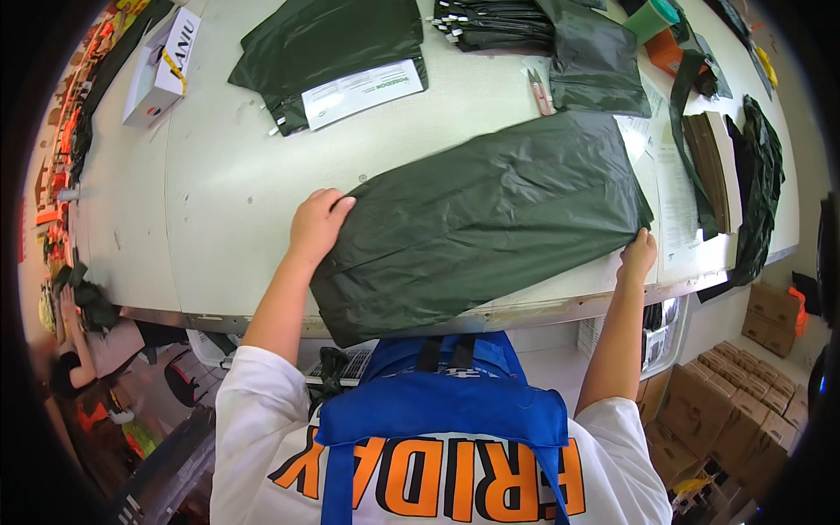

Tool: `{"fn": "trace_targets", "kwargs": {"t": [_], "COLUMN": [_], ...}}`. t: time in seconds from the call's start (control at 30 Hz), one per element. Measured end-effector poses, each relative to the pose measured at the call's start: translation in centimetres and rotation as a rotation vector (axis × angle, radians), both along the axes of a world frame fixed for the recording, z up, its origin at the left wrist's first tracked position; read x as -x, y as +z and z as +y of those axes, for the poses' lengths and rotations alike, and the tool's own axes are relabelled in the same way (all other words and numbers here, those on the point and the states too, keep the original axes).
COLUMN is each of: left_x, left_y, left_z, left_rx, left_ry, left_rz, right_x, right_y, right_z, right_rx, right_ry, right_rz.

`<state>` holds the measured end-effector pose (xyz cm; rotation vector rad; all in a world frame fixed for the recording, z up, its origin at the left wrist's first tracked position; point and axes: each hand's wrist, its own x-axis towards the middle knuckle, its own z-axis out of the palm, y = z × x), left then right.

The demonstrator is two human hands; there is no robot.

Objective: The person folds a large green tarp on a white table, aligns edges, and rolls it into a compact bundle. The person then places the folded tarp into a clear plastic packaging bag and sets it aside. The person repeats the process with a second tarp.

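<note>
A large, creased piece of dark green coated fabric (pixel 490 206) lies slantwise in front of me, its near left corner hanging over the table's front edge. My left hand (pixel 320 226) pinches its left edge between thumb and fingers. At the opposite end, my right hand (pixel 640 252) grips the right corner, with the fingers closed on it. Whether the fabric is a single sheet, folded over or sewn into a bag, I cannot tell. Just beyond it lie small scissors or snips (pixel 541 93) with reddish handles.
On the white table (pixel 219 219), dark green pieces (pixel 337 44) with a printed white card (pixel 363 92) lie at the back. A stack of black pieces (pixel 494 26) stands beside them. A white box (pixel 163 70) is far left; cardboard boxes (pixel 735 402) fill the right floor. Another person's arm (pixel 79 341) shows at left.
</note>
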<state>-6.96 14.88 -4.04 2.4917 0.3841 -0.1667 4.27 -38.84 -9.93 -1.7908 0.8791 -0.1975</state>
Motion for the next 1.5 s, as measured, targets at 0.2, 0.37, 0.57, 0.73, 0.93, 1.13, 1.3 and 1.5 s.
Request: {"fn": "trace_targets", "kwargs": {"t": [0.2, 0.37, 0.57, 0.73, 0.93, 1.13, 1.3, 1.5], "left_x": [0.5, -7.9, -24.2, -28.8, -29.3, -28.3, -28.1, -28.3], "left_y": [0.0, 3.3, 1.1, 0.8, 2.5, 4.0, 4.9, 5.2], "left_z": [2.0, -4.9, -19.4, -26.2, -26.4, -24.7, -24.7, -23.9], "left_rx": [0.054, 0.152, 0.112, 0.282, 0.906, 1.201, 1.21, 1.173], "left_ry": [0.008, -0.295, -0.587, -0.433, -0.471, -0.443, -0.428, -0.517], "left_rz": [0.282, 0.055, 0.083, 0.221, 0.417, 0.361, 0.346, 0.374], "right_x": [1.2, 2.4, 2.0, 1.8, 1.8, 2.8, 3.2, 3.9], "right_y": [1.9, 3.5, 4.0, 3.4, 5.7, 6.1, 5.9, 6.4], "right_z": [2.6, 4.7, 6.1, 6.0, 6.4, 6.3, 6.0, 6.5], "right_rx": [-0.443, -0.66, -0.728, -0.777, -0.784, -0.531, -0.465, -0.297], "right_ry": [-0.048, 0.02, -0.176, -0.177, -0.131, 0.023, 0.091, 0.114], "right_rz": [-0.11, -0.103, -0.141, -0.19, -0.357, -0.491, -0.519, -0.559]}}
